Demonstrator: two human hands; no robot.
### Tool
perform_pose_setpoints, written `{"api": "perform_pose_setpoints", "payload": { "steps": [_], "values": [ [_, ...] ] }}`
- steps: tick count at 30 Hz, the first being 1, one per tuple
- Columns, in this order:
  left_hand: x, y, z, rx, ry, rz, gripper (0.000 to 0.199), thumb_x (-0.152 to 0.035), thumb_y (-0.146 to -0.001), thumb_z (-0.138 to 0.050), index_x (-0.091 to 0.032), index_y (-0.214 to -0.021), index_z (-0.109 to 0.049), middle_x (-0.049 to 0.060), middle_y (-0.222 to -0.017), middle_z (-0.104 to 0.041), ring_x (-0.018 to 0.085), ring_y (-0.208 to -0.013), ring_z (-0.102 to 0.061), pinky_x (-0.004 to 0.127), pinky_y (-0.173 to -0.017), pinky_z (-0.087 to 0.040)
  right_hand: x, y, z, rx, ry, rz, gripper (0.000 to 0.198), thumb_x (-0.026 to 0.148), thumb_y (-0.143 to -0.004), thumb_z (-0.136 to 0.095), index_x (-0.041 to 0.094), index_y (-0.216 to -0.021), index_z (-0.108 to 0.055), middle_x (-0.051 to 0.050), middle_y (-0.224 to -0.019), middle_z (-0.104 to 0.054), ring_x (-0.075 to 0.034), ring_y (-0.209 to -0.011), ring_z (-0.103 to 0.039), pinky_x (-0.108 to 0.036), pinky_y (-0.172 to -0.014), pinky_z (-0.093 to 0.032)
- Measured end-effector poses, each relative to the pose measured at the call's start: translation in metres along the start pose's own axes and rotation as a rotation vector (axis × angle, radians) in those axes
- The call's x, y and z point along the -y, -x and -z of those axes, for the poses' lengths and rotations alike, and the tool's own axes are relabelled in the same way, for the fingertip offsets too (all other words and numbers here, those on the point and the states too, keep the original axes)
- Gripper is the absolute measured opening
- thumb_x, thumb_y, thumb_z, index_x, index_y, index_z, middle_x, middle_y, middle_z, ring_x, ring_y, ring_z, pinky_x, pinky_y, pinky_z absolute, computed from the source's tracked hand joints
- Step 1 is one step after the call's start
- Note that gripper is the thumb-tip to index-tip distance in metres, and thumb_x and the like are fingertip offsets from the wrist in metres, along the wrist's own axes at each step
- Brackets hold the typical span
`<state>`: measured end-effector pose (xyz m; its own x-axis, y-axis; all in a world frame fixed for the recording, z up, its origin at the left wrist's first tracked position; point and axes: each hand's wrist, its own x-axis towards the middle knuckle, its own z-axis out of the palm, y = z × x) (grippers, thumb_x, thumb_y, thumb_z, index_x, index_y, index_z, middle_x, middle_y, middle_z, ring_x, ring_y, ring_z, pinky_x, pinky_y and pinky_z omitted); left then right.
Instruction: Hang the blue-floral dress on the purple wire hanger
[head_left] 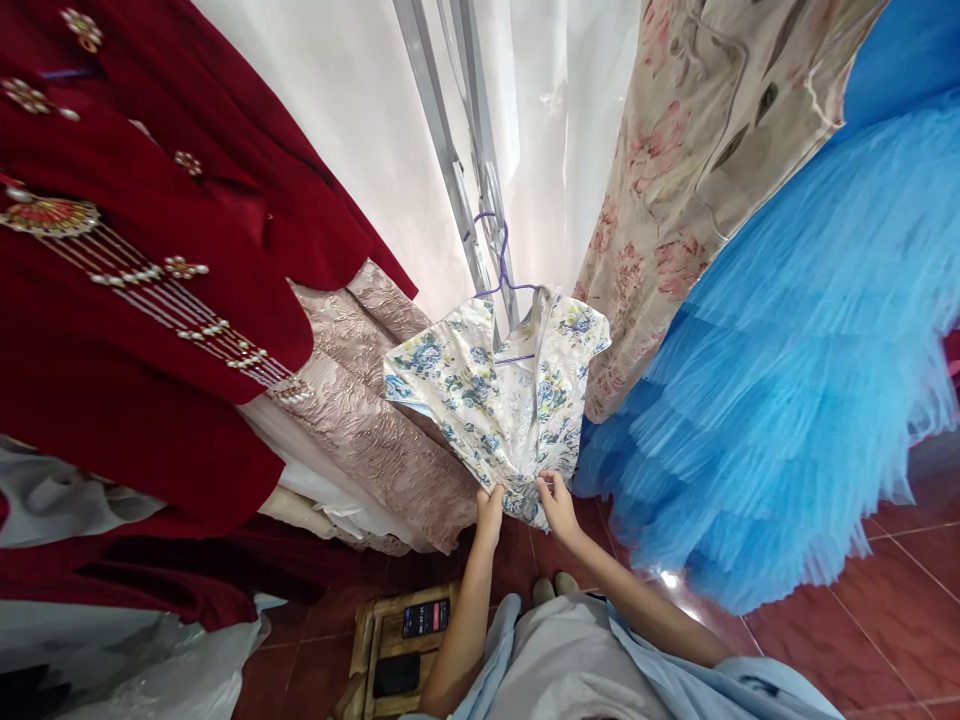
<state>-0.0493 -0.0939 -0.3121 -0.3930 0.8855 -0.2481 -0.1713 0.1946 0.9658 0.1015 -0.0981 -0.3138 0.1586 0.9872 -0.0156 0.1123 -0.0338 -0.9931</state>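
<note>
A short-sleeved white blouse with blue and yellow flowers hangs in front of me on a purple hanger. The hanger's hook is up by a grey metal frame. My left hand pinches the blouse's lower hem on the left side. Close by on the right, my right hand grips the fabric near the bottom of the front opening, its fingers bent over the cloth. The blouse's neckline falls open in a V above my hands.
Left, a dark red beaded garment and a pink brocade one hang. Right are a beige floral dress and a blue ruffled tulle dress. A phone and a dark flat object lie on a wooden stool.
</note>
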Motion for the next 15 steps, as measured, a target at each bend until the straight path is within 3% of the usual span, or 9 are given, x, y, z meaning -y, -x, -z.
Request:
{"api": "perform_pose_setpoints", "payload": {
  "steps": [3,9,15],
  "values": [
    [0.002,0.002,0.001,-0.010,-0.022,0.016,0.029,-0.028,-0.068,-0.064,-0.014,-0.092,-0.073,0.010,-0.101,-0.076,0.029,-0.106,-0.069,0.043,-0.099,-0.051,-0.008,-0.005,-0.001,0.094,0.063,-0.035,0.031,0.046,-0.089,-0.051,0.019,-0.101,-0.059,-0.012,-0.101,-0.070,-0.026,-0.088,-0.066,-0.037,-0.081,-0.050],
    [-0.004,0.007,0.000,0.010,-0.034,0.026,0.030,-0.024,-0.069,-0.063,-0.015,-0.095,-0.072,0.009,-0.105,-0.076,0.027,-0.107,-0.069,0.040,-0.101,-0.050,0.002,-0.033,-0.003,0.198,0.148,-0.043,0.016,0.035,-0.082,-0.055,0.020,-0.084,-0.059,-0.005,-0.075,-0.065,-0.023,-0.072,-0.061,-0.033,-0.073,-0.046],
    [-0.022,0.016,0.004,0.015,-0.027,0.032,0.026,-0.019,-0.069,-0.064,-0.015,-0.093,-0.073,0.010,-0.106,-0.076,0.030,-0.111,-0.068,0.041,-0.102,-0.050,0.003,-0.033,-0.011,0.329,0.128,-0.059,0.006,0.025,-0.079,-0.056,0.020,-0.077,-0.057,0.001,-0.064,-0.059,-0.017,-0.062,-0.055,-0.027,-0.065,-0.042]
  ]
}}
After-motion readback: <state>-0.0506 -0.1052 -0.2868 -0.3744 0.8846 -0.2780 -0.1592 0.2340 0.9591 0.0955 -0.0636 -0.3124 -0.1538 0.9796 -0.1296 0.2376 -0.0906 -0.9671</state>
